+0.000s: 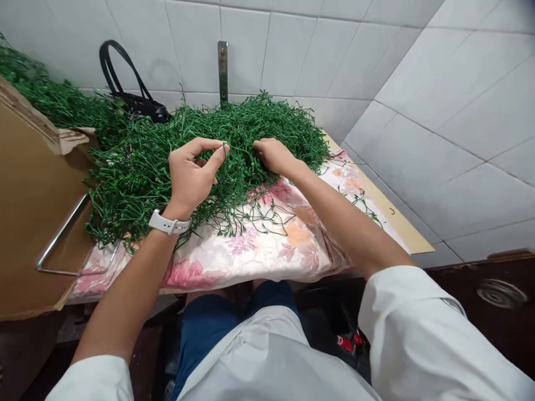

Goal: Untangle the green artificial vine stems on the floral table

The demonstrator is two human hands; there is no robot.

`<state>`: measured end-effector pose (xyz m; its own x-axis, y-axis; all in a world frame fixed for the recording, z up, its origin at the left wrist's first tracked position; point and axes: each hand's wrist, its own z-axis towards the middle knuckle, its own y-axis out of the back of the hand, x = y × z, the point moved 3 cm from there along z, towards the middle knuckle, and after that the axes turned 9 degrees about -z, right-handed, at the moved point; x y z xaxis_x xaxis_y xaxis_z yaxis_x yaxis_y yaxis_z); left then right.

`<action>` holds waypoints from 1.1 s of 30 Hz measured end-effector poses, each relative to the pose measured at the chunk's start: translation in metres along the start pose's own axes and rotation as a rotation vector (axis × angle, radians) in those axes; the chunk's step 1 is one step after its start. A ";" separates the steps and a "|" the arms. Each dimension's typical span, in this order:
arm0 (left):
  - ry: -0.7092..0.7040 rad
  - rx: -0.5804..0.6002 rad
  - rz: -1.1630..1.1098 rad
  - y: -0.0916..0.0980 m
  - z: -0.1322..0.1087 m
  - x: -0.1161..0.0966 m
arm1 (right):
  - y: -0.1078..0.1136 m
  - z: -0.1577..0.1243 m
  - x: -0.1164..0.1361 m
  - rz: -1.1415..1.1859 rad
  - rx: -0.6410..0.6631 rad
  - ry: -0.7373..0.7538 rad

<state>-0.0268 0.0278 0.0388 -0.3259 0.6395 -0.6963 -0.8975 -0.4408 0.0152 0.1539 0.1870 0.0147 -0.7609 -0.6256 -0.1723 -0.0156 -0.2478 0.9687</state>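
A large tangled heap of thin green stems (267,120) lies along the back of a table covered with a floral cloth (251,262). My left hand (194,172), with a white watch band on its wrist, is raised over the heap's front. Its thumb and forefinger are pinched on a green stem (225,149). My right hand (273,156) reaches into the heap, a little to the right; its fingers are curled, and their tips are hidden among the stems. Several loose stems (271,217) are spread on the cloth in front of the heap.
A cardboard box (37,206) stands at the left, beside a bent metal rod (62,234). Behind the heap are a black handbag (144,106) and a metal bracket (223,72) on the tiled wall. A yellowish board (401,228) juts out at the right.
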 end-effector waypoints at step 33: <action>-0.392 0.235 0.242 -0.009 -0.017 0.003 | 0.021 -0.088 -0.001 1.472 -0.556 -0.047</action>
<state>-0.0143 0.0233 0.0240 -0.5793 0.7442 -0.3327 -0.8102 -0.4811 0.3348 0.2111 0.1174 0.0190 0.0881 -0.5334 0.8413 0.9507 0.2972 0.0888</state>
